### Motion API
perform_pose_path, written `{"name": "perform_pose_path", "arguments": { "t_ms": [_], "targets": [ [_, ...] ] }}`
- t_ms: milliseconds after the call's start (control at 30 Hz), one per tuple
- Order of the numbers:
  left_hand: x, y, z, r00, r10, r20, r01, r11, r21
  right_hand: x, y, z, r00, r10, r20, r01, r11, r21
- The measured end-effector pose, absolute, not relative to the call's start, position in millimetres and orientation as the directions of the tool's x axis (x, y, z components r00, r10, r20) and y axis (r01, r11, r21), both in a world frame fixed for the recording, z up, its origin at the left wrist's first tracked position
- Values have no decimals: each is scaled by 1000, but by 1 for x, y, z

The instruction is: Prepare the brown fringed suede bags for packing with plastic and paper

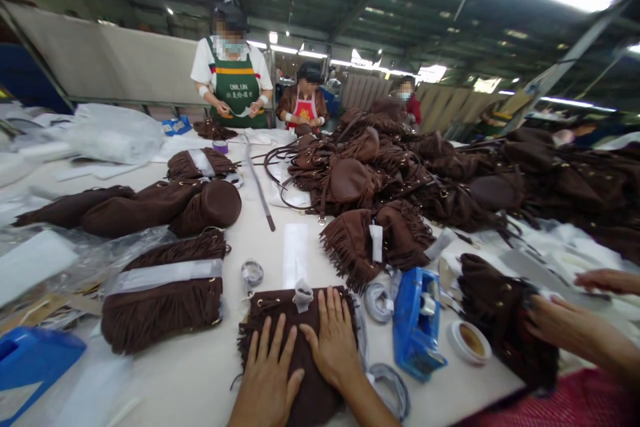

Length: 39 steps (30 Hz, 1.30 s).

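Note:
A dark brown fringed bag lies flat on the table right before me. My left hand rests on its left part, palm down with the fingers spread. Flat on the bag's right part is my right hand, its fingers stretched out and the thumb apart. A piece of whitish wrapping sits at the bag's top edge, between brass eyelets. Beyond that edge lies a white translucent strip. Coiled clear straps are beside the bag on the right, and another coil is at its upper left.
A blue tape dispenser and a tape roll stand at right. There a co-worker's hands work by another brown bag. Wrapped fringed bags lie left; a large bag pile is beyond. Several people stand or sit across the table.

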State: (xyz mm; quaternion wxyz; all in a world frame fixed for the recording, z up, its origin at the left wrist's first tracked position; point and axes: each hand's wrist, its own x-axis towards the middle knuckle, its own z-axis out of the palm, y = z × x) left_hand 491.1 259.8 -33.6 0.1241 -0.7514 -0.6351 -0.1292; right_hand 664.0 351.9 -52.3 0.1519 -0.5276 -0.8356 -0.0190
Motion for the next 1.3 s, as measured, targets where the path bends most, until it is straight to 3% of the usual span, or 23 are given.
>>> {"name": "perform_pose_path", "arguments": {
  "t_ms": [100,200,300,500,633,867,1133,1300],
  "targets": [
    [496,274,7,84,967,242,992,-104,73,663,354,-48,-396,881,259,888,439,-137],
    [501,291,27,-22,938,347,996,-8,87,663,351,-45,-405,882,242,885,445,-140],
    [498,296,-2,10,892,453,997,-45,67,663,350,-42,-400,886,233,886,439,-147],
    [488,287,-60,37,904,426,996,-67,54,658,348,-14,-384,893,235,890,426,-164],
    [489,288,-54,33,897,441,997,-59,44,659,343,-8,-362,882,302,898,417,-140],
    [488,289,-53,19,920,391,999,-27,16,665,343,-44,-309,932,188,929,338,-151],
    [493,301,-10,-50,925,376,999,44,24,664,342,-43,-323,924,207,931,350,-109],
    [482,298,-28,14,932,362,999,-26,27,669,339,-45,-339,912,231,925,368,-97]
  ]
}}
